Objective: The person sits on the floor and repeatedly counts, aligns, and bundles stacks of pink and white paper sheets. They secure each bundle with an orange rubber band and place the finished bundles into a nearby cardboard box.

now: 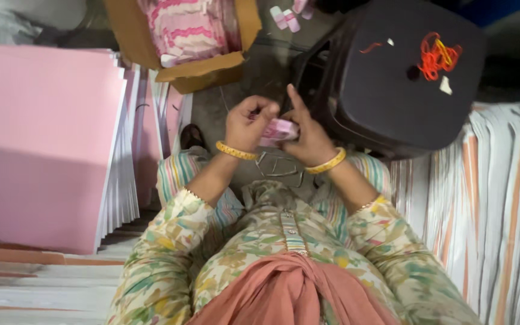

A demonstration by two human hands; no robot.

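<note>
I am pinching a small pink paper bundle point(279, 130) between both hands point(249, 125) point(309, 137) — held beside the black stool point(392, 78), where loose rubber bands point(437, 55) are waiting within reach.

We cannot make out the small pink bundle point(278, 129): our left hand point(249, 123) and right hand point(308, 135) cover most of it, and it is blurred. The cardboard box point(197, 72) and pink sheet stack point(43, 144) run off the frame's edges. The orange tangle point(436, 55) on the dark stool point(392, 102) is too small to identify.
</note>
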